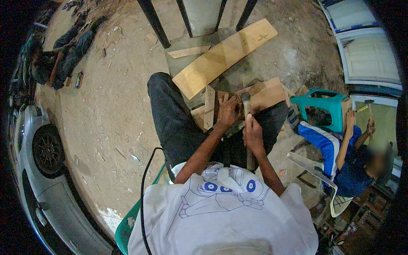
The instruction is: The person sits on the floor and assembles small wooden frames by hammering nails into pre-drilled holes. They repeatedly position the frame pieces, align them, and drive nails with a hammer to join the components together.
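We see the long plank (224,57) lying loose on the ground ahead, not yet joined to anything; nearer, the stacked wooden pieces (265,95) rest across our knees, seemingly half assembled; our left hand (228,111) presses flat on them, fingers spread; our right hand (253,134) grips the hammer (247,111), head just above the wood, perhaps over a nail.

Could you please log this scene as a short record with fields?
place: dirt yard beside a silver car
left hand: flat on a wood piece
right hand: grip shut on a hammer, its head over the wood
ahead: a long plank
to the right: another person with a hammer by a teal stool
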Demonstrator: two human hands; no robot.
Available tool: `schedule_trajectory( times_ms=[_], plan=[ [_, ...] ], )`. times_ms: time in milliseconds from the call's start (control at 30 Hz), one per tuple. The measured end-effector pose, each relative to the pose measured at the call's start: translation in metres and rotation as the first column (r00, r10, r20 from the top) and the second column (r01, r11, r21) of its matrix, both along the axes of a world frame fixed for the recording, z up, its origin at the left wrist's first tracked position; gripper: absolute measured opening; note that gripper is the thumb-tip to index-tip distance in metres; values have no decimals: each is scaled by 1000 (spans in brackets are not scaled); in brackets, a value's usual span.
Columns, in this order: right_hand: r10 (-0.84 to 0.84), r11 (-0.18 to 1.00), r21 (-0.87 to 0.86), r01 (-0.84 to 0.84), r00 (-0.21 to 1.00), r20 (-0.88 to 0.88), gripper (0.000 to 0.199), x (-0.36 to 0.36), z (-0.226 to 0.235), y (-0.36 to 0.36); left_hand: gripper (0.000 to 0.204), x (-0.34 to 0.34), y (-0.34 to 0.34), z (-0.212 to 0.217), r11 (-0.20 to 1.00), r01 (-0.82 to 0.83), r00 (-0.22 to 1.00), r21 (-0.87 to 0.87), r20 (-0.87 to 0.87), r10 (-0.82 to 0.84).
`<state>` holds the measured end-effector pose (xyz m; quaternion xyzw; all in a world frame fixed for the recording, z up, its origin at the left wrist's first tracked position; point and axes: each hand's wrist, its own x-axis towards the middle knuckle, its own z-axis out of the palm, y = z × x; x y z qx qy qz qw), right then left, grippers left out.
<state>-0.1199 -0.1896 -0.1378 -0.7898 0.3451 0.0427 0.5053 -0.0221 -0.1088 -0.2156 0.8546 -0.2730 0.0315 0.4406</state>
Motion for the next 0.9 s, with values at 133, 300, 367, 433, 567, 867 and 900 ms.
schedule_trajectory(
  times_ms=[133, 300, 367, 433, 567, 867, 900],
  plan=[
    [-8, 997, 79, 6, 1000, 20, 47, 7, 21, 4, 20, -6, -2, -11, 999, -38, 999, 12, -13, 38],
    [1, 1000, -28, -1, 1000, -21, 48, -9, -13, -5, 18, -6, -1, -3, 999, -12, 1000, -30, -11, 11],
    [-8, 1000, -7, 8, 998, -67, 49, -6, 3, -2, 17, -6, 3, -2, 999, 18, 999, -33, -28, -19],
    [-71, 987, 130, 94, 983, -168, 50, -8, 41, 2, 17, -1, 2, 0, 999, 25, 995, -27, -94, -27],
    [-164, 923, 343, 177, 984, -66, 46, -4, 55, 5, 20, -6, 3, -2, 999, -10, 1000, -35, 20, 10],
    [-63, 926, 362, 106, 989, -130, 52, 3, 44, 1, 18, -4, 0, 3, 998, -46, 997, -45, 55, 48],
    [-78, 929, 352, 112, 991, -109, 52, 3, 43, 2, 17, -4, 0, 4, 997, -54, 996, -51, 67, 58]
  ],
)
